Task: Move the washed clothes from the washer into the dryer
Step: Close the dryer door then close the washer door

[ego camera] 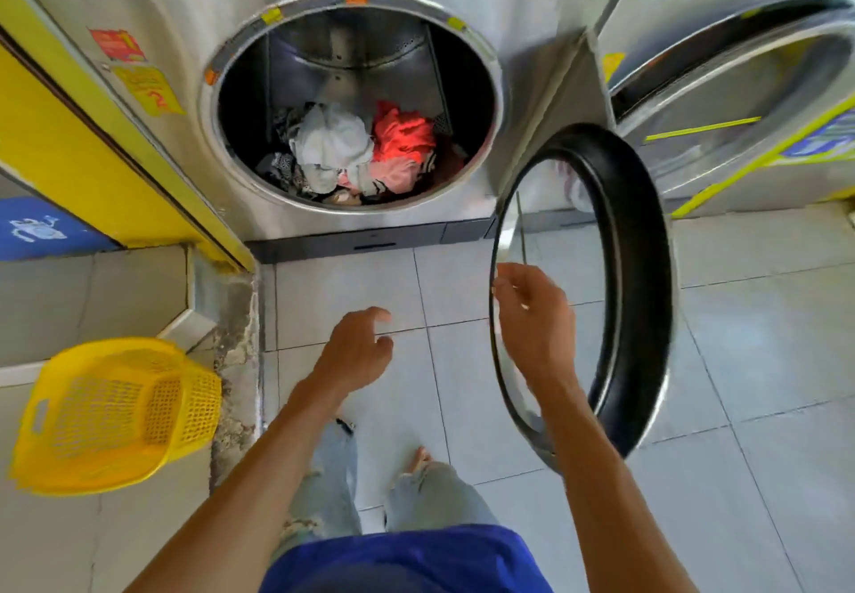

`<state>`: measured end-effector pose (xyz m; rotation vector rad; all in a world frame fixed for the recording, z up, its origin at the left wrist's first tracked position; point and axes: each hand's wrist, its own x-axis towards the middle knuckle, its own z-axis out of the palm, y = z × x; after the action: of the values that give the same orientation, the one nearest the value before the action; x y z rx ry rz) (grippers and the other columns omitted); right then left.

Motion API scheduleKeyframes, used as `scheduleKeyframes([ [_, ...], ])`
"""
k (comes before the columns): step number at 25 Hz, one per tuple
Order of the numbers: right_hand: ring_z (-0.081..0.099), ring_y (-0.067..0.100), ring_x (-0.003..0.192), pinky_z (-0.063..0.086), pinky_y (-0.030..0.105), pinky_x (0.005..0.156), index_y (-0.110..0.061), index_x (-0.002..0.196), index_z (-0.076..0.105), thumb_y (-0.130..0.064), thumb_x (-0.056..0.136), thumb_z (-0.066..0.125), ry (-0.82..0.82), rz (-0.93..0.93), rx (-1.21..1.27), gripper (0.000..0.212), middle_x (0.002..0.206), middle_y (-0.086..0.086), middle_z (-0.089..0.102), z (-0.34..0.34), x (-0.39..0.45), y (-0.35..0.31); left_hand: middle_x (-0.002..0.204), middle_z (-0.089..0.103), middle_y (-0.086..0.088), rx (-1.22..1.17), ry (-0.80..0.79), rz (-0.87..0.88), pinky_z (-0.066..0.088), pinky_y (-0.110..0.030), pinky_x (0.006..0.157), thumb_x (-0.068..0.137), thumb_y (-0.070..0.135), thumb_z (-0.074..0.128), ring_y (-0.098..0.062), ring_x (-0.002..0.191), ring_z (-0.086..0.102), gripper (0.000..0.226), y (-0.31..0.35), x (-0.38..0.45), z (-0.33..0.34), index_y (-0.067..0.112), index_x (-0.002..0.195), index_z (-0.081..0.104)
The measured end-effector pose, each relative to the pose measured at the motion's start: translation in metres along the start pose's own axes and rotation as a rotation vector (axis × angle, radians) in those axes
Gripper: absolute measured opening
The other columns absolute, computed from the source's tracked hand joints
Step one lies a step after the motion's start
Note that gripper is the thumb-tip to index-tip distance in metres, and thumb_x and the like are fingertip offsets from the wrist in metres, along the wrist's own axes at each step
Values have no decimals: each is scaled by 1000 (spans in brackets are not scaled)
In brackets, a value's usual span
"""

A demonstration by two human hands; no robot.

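A steel front-loading machine (240, 139) stands straight ahead with its round opening uncovered. In the bottom of its drum lies a heap of clothes (356, 153): white, red, pink and patterned pieces. Its round door (643, 278), black-rimmed with glass, hangs swung out to the right. My right hand (532, 315) is at the door's near edge, fingers loosely curled and touching the rim. My left hand (356, 347) hovers over the floor in front of the machine, fingers apart and holding nothing. A second machine (740, 83) stands at the right with its door ajar.
An empty yellow plastic basket (115, 412) sits on the floor at the left, beside a raised tiled step. A yellow wall panel (69, 153) borders the left of the machine. Pale floor tiles (763, 361) spread under my legs and bare foot.
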<state>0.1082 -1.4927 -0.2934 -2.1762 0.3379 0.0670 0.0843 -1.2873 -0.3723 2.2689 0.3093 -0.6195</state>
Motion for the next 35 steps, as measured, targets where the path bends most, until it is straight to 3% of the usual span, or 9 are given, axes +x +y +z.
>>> scheduleKeyframes([
  [3, 68, 6, 85, 51, 10, 70, -22, 107, 70, -30, 96, 59, 277, -14, 101, 18, 92, -6, 73, -87, -9, -7, 134, 58, -2, -35, -31, 17, 42, -24, 93, 92, 18, 51, -20, 119, 56, 40, 43, -19, 4, 21, 132, 54],
  [6, 67, 17, 97, 55, 34, 84, -22, 111, 68, -32, 92, 58, 403, 89, 103, 23, 99, -4, 71, -131, 1, 10, 140, 54, 3, -72, -123, 64, 43, -27, 97, 90, 20, 51, -15, 128, 49, 41, 90, -28, 13, 26, 130, 56],
  [8, 54, 27, 118, 47, 39, 94, -22, 134, 51, -33, 92, 59, 266, 201, -16, 44, 122, 5, 59, -135, 10, 28, 140, 52, 4, -71, -159, 88, 41, -22, 88, 89, 23, 50, -13, 127, 50, 42, 118, -33, 20, 30, 129, 56],
  [11, 49, 36, 118, 49, 55, 98, -33, 151, 9, -40, 90, 64, -57, 329, -126, 83, 134, 14, 41, -118, 14, 44, 139, 53, 0, -82, -172, 105, 41, -21, 83, 89, 23, 51, -14, 121, 54, 41, 147, -41, 26, 32, 129, 56],
  [16, 61, 25, 93, 57, 37, 76, -26, 147, 16, -35, 103, 43, -204, 213, 77, 52, 125, 16, 53, -103, 9, 37, 139, 52, -3, -72, -211, 57, 44, -19, 77, 91, 23, 48, -17, 112, 57, 45, 156, -57, 30, 31, 135, 49],
  [21, 60, 19, 88, 51, 33, 76, -9, 122, 45, -31, 105, 37, -328, 233, 46, 29, 104, 8, 60, -50, 0, 10, 130, 58, -3, -105, -142, 33, 42, -19, 77, 94, 25, 53, -18, 110, 58, 40, 146, -66, 10, 28, 134, 49],
  [29, 64, 31, 102, 53, 53, 93, -6, 119, 45, -42, 96, 44, -507, 205, 118, 43, 111, 13, 65, 56, 35, -62, 105, 66, 0, -107, 137, -32, 36, -17, 60, 97, 35, 49, -12, 83, 55, 29, 98, -51, -57, 20, 120, 61],
  [33, 62, 23, 81, 60, 46, 74, -11, 92, 51, -32, 100, 46, -564, 200, 183, 22, 90, 12, 62, 99, 59, -104, 126, 64, -6, -169, 197, -94, 40, -20, 73, 90, 13, 48, -25, 102, 62, 47, 71, -19, -93, 25, 135, 51],
  [35, 65, 22, 80, 60, 44, 71, -11, 95, 56, -31, 101, 45, -603, 200, 193, 23, 91, 12, 66, 120, 74, -122, 134, 58, -4, -201, 220, -108, 39, -13, 77, 88, 9, 49, -24, 118, 57, 58, 59, -2, -112, 27, 143, 42],
])
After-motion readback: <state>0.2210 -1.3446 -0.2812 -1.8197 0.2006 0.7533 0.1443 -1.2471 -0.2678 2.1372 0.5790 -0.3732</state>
